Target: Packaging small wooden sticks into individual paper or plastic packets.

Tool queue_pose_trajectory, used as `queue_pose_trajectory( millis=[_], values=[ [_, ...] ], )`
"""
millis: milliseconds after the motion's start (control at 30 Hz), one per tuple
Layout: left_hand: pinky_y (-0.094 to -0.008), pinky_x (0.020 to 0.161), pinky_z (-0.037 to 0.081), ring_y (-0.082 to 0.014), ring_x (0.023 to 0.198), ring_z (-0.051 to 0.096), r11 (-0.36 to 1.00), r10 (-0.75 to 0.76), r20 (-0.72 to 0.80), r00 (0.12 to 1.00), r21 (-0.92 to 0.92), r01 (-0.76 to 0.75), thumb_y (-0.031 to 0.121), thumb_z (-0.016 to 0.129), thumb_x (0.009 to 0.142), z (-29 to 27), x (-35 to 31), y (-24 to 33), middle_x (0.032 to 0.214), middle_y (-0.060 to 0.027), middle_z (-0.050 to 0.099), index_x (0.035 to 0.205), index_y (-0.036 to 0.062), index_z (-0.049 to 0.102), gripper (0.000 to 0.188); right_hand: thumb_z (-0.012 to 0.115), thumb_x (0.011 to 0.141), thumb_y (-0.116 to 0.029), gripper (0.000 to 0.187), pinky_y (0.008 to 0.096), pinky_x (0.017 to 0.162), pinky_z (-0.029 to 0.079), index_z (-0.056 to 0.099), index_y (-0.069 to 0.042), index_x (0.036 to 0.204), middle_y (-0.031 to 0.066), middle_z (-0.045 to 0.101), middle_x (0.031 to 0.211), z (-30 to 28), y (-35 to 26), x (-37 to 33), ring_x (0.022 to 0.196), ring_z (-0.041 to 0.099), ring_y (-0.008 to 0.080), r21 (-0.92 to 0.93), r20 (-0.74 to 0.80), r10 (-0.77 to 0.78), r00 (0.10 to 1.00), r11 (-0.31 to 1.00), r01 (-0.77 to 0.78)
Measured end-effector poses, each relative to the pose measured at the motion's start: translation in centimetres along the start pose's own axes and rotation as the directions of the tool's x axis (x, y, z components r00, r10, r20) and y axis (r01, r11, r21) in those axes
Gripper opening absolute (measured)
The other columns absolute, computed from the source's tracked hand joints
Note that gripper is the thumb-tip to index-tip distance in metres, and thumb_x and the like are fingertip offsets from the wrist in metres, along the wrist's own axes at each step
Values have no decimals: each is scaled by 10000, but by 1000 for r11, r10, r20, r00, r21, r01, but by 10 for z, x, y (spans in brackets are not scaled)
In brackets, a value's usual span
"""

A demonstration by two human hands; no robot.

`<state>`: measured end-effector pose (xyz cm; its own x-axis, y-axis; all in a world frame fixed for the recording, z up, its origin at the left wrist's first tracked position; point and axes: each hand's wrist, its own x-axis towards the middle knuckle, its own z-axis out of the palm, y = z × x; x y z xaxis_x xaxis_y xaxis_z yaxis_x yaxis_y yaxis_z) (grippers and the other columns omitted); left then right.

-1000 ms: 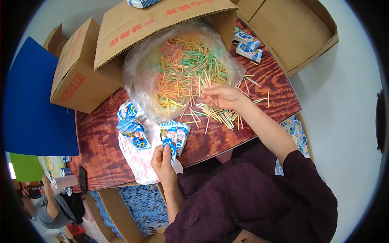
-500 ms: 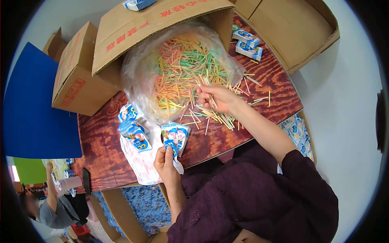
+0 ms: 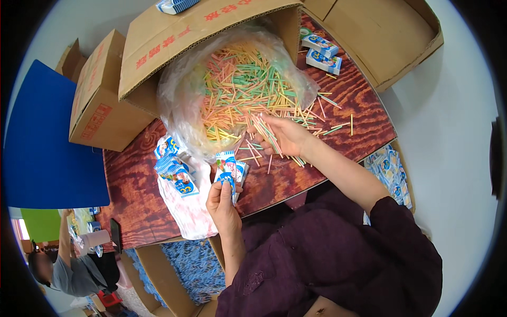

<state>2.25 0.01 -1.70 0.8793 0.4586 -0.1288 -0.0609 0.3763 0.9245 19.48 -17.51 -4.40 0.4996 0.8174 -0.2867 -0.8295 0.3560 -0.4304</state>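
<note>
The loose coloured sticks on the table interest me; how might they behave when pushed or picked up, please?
The sticks are probably stiff, since those in the right hand look straight. Being thin, they are likely light and perhaps easy to snap. They may scatter when pushed, as they lie loose on the table.

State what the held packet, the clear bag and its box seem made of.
Packet: likely printed plastic film, thin and smooth-looking; coated paper is possible. Bag: thin, shiny plastic, being see-through and wrinkled. Box: matte brown cardboard; its cut edge looks ridged.
</note>
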Motion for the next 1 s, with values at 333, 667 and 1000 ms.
queue_pose_trajectory(
  millis=[333,667,1000],
  values=[
    [-244,709,471,-118,724,611,1000,-22,-19,1000,-9,22,104,578,946,-2,-2,0,819,-71,664,923,11,611,102,606,930,-167,170,192,381,227,561,-34,1025,-62,406,588,4,5,0,428,326,35,36,-19,-31,999,999,32],
    [-266,725,481,-131,731,617,999,-32,-20,999,-10,32,105,588,939,-8,-3,-3,819,-78,665,927,8,607,100,619,929,-163,171,225,657,431,636,-10,853,-22,601,747,27,38,-13,724,530,50,-789,-5,-735,678,419,449],
    [-534,1089,347,-389,1330,379,713,-422,414,807,-398,577,236,566,929,8,-3,-34,1427,-217,404,1183,24,550,331,647,857,-86,120,253,632,447,611,21,814,58,612,747,17,66,-29,676,545,106,-930,79,-630,772,233,285]
  ],
)
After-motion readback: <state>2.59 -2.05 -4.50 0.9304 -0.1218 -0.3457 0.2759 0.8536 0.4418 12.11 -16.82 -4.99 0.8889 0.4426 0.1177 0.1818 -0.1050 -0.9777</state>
